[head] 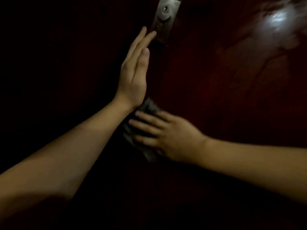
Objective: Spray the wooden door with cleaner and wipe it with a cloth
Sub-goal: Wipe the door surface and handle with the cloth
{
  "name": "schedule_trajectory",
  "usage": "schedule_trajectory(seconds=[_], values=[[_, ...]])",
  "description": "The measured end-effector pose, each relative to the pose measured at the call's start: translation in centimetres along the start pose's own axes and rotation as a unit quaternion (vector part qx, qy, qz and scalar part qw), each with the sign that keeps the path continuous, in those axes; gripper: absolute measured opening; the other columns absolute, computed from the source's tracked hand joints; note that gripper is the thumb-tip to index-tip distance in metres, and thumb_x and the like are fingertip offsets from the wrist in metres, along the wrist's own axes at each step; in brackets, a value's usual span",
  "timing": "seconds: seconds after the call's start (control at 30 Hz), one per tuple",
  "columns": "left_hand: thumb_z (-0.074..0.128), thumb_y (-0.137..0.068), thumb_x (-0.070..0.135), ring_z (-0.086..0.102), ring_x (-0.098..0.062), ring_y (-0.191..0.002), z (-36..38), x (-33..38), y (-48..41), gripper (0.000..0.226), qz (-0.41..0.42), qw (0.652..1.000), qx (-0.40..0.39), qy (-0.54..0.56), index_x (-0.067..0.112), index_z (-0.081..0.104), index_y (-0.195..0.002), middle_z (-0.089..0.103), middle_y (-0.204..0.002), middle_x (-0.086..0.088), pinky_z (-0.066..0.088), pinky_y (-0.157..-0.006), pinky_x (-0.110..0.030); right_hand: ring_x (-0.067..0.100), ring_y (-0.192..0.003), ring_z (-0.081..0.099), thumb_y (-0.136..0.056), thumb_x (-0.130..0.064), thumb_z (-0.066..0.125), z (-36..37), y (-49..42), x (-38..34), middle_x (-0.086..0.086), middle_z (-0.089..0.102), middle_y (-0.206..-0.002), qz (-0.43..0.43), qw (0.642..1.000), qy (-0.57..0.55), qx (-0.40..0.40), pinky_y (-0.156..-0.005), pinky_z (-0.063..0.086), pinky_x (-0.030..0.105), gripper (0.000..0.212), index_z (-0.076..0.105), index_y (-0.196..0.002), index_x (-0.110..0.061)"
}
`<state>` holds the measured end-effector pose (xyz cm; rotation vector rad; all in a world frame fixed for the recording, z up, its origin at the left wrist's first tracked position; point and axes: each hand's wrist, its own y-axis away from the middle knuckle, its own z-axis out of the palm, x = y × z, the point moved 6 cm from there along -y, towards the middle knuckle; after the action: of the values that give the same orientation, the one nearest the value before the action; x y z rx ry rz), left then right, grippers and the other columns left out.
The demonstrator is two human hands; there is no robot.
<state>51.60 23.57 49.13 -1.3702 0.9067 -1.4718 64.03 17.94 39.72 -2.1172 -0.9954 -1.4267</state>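
My left hand (134, 72) lies flat on the edge of the dark wooden door (224, 97), fingers straight and pressed together, their tips just below the metal lock plate (164, 19) at 12 o'clock. At 6 o'clock from that hand, my right hand (166, 136) presses the grey cloth (150, 106) against the door with fingers spread, not curled round it. A pale glare (277, 20) shines on the wood at 2 o'clock.

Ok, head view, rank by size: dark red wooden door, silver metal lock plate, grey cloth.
Dark red wooden door: largest.
Silver metal lock plate and grey cloth: alike; right hand hides much of the cloth.
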Motion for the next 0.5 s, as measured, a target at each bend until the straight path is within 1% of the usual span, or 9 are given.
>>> schedule_trajectory(seconds=[0.07, 0.13, 0.2, 0.23, 0.27, 0.3, 0.37, 0.43, 0.5], values=[[0.028, -0.113, 0.017, 0.028, -0.007, -0.152, 0.3, -0.1, 0.9, 0.045, -0.01, 1.0, -0.016, -0.003, 0.007, 0.046, -0.153, 0.029, -0.169, -0.011, 0.022, -0.117, -0.008, 0.031, -0.158, -0.014, -0.103, -0.042, 0.036, 2.2, -1.0, -5.1, 0.007, -0.008, -0.173, -0.035, 0.996, -0.032, -0.072, -0.125, 0.001, 0.048, 0.065, 0.017, -0.164, -0.03], [0.028, -0.113, 0.019, 0.024, -0.009, -0.155, 0.4, -0.5, 2.6, 0.045, -0.023, 0.999, -0.03, -0.006, 0.009, 0.045, -0.154, 0.024, -0.171, -0.009, 0.021, -0.12, -0.011, 0.032, -0.156, -0.021, -0.106, -0.042, 0.033, 3.7, -2.1, -9.8, 0.008, -0.018, -0.171, -0.053, 0.992, -0.022, -0.112, -0.126, 0.0, 0.048, 0.068, 0.005, -0.165, -0.026], [0.028, -0.113, 0.023, 0.019, -0.012, -0.159, 0.3, -1.2, 4.4, 0.047, -0.035, 0.999, -0.042, -0.002, 0.012, 0.042, -0.156, 0.022, -0.172, -0.007, 0.016, -0.129, -0.026, 0.031, -0.156, -0.022, -0.106, -0.045, 0.032, 4.9, -2.9, -12.4, 0.008, -0.02, -0.171, -0.042, 0.993, -0.001, -0.114, -0.126, 0.0, 0.047, 0.07, -0.001, -0.165, -0.025], [0.027, -0.113, 0.025, 0.016, -0.012, -0.159, 0.3, -1.5, 5.4, 0.048, -0.037, 0.998, -0.048, 0.0, 0.013, 0.04, -0.157, 0.022, -0.172, -0.006, 0.011, -0.132, -0.033, 0.03, -0.157, -0.019, -0.106, -0.046, 0.033, 5.1, -2.7, -12.4, 0.007, -0.018, -0.171, -0.017, 0.995, -0.001, -0.097, -0.126, 0.001, 0.047, 0.071, 0.001, -0.165, -0.025], [0.026, -0.112, 0.027, 0.014, -0.011, -0.16, 0.3, -1.8, 6.3, 0.049, -0.039, 0.998, -0.056, 0.004, 0.014, 0.039, -0.158, 0.023, -0.172, -0.004, 0.007, -0.132, -0.037, 0.028, -0.159, -0.012, -0.105, -0.047, 0.034, 5.0, -2.3, -11.4, 0.006, -0.01, -0.173, 0.026, 0.998, -0.005, -0.064, -0.125, 0.003, 0.047, 0.069, 0.007, -0.165, -0.026], [0.025, -0.112, 0.03, 0.014, -0.009, -0.159, 0.1, -2.1, 7.1, 0.05, -0.044, 0.997, -0.065, 0.007, 0.015, 0.037, -0.158, 0.024, -0.171, -0.003, 0.006, -0.132, -0.037, 0.026, -0.16, -0.002, -0.103, -0.047, 0.034, 4.5, -1.4, -9.9, 0.005, 0.0, -0.173, 0.076, 0.997, -0.004, -0.018, -0.124, 0.007, 0.047, 0.067, 0.017, -0.165, -0.027], [0.023, -0.11, 0.036, 0.016, -0.004, -0.158, -0.6, -2.8, 8.1, 0.053, -0.065, 0.995, -0.076, 0.019, 0.019, 0.037, -0.159, 0.026, -0.17, 0.002, 0.008, -0.132, -0.03, 0.025, -0.159, 0.011, -0.101, -0.046, 0.031, 3.2, 0.7, -5.4, 0.005, 0.014, -0.172, 0.156, 0.986, 0.016, 0.046, -0.121, 0.012, 0.046, 0.064, 0.029, -0.162, -0.027], [0.022, -0.11, 0.04, 0.017, 0.0, -0.156, -1.4, -3.0, 8.6, 0.054, -0.085, 0.993, -0.078, 0.03, 0.022, 0.036, -0.159, 0.028, -0.169, 0.005, 0.011, -0.128, -0.02, 0.027, -0.159, 0.012, -0.101, -0.047, 0.028, 1.3, 2.4, 0.0, 0.006, 0.016, -0.172, 0.207, 0.975, 0.052, 0.068, -0.122, 0.014, 0.048, 0.064, 0.029, -0.162, -0.027], [0.021, -0.109, 0.044, 0.018, 0.003, -0.156, -1.6, -2.9, 8.7, 0.055, -0.105, 0.991, -0.082, 0.031, 0.026, 0.037, -0.158, 0.029, -0.169, 0.008, 0.013, -0.128, -0.019, 0.03, -0.159, 0.013, -0.102, -0.049, 0.027, -1.5, 3.6, 5.7, 0.007, 0.017, -0.172, 0.264, 0.958, 0.063, 0.098, -0.123, 0.016, 0.052, 0.064, 0.03, -0.162, -0.027]])
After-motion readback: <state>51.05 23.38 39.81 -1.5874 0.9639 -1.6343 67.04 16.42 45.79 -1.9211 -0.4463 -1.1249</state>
